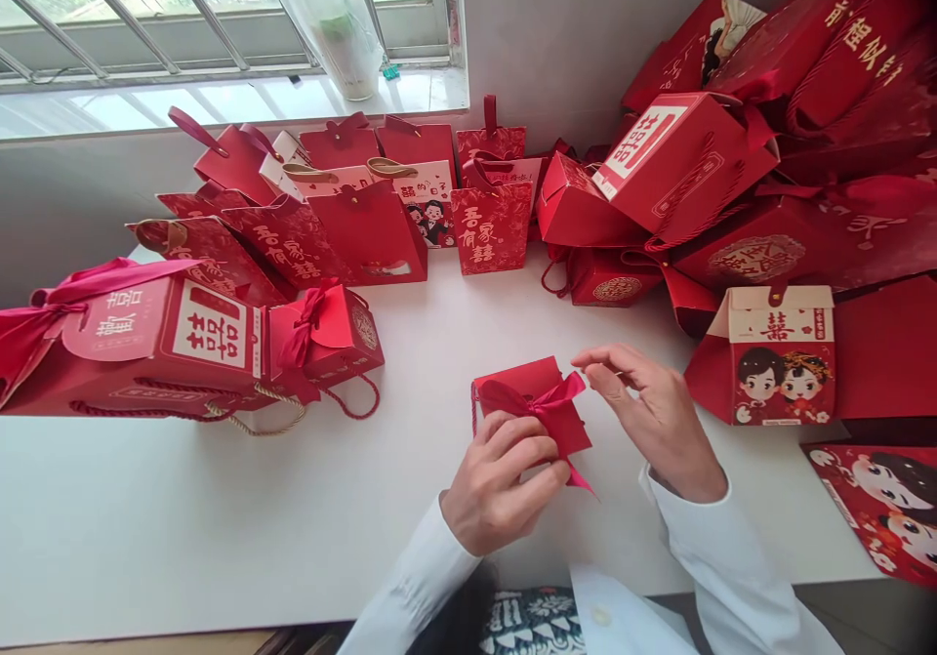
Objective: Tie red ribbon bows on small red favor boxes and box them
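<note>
While the left fingers (512, 445) are clenching a red box (531, 377), the right hand (655, 421) is hovering at 2 o'clock. Its fingers (615, 367) are hanging open.

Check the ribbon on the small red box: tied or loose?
Tied, it seems: the red ribbon gathers into a bow on the small red box, one tail trailing past the left hand.

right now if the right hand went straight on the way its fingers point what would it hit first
Probably the red ribbon bow on the small red box in the left hand; the right hand's fingertips are close, though depth is unclear.
</note>
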`<state>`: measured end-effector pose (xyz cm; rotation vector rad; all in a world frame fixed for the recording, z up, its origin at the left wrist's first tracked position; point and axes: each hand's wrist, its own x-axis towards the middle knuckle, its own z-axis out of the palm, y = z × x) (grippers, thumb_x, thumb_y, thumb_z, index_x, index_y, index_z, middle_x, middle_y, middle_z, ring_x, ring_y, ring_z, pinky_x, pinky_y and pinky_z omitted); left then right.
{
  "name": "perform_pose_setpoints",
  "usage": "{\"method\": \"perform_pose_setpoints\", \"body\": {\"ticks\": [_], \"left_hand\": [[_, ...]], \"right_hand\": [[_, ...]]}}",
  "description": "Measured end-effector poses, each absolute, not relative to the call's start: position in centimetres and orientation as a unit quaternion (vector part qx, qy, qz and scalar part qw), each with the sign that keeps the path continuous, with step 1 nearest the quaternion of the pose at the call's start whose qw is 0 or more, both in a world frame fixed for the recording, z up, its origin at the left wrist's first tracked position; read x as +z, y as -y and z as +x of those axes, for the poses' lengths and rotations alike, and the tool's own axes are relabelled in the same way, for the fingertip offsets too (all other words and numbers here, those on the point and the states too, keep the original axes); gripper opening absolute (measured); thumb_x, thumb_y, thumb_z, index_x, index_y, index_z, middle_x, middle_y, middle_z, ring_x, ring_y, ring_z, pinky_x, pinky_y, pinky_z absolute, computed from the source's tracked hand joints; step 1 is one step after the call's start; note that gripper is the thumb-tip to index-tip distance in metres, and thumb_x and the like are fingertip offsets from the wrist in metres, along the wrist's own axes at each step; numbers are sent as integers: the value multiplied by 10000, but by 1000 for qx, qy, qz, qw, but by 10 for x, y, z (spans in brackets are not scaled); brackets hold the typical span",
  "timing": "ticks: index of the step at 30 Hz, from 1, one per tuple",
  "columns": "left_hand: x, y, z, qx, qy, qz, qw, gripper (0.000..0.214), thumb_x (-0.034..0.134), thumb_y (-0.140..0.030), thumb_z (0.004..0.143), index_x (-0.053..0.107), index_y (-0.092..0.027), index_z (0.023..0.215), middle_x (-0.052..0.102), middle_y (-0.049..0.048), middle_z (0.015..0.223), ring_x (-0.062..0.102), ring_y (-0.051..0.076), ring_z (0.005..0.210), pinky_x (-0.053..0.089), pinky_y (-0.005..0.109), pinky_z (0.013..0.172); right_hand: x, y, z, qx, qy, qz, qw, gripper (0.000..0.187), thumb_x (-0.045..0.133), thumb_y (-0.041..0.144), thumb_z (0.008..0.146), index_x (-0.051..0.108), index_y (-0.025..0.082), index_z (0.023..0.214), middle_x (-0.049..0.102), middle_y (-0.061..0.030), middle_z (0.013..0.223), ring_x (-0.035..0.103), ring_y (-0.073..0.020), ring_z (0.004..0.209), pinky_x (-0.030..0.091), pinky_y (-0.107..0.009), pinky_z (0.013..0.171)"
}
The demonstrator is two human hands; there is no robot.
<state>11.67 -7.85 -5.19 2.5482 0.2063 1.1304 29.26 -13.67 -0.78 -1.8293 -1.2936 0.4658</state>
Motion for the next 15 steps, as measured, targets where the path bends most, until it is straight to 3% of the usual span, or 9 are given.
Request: {"method": "perform_pose_setpoints", "body": {"ticks": [5, 9, 13, 15], "left_hand": [[-53, 79, 116, 397, -81, 898, 173, 146, 543, -52, 804, 613, -180, 810, 664, 36, 787, 592, 176, 850, 449, 313, 708], [-55, 79, 116, 405, -81, 895, 170, 142, 536, -61, 809, 608, -184, 808, 662, 30, 776, 597, 174, 844, 448, 310, 708], [-55, 79, 117, 411, -78, 892, 171, 138, 530, -66, 814, 609, -179, 806, 666, 32, 769, 602, 172, 836, 452, 308, 707], [-54, 78, 117, 409, -75, 893, 174, 134, 535, -63, 811, 610, -174, 809, 673, 33, 776, 603, 169, 830, 455, 307, 710]], "right_hand": [[2, 128, 297, 229, 577, -716, 318, 51, 604, 267, 849, 638, 235, 827, 632, 36, 717, 568, -135, 610, 407, -245, 512], [9, 130, 304, 244, 626, -683, 285, 122, 551, 171, 841, 630, 246, 896, 647, 29, 810, 583, -143, 690, 448, -258, 606], [10, 126, 299, 219, 667, -665, 255, 148, 504, 99, 822, 561, 217, 751, 597, 28, 736, 546, -144, 678, 416, -263, 603], [7, 121, 293, 162, 669, -668, 283, 160, 494, 75, 818, 528, 208, 735, 569, 23, 716, 529, -147, 683, 404, -267, 623]]}}
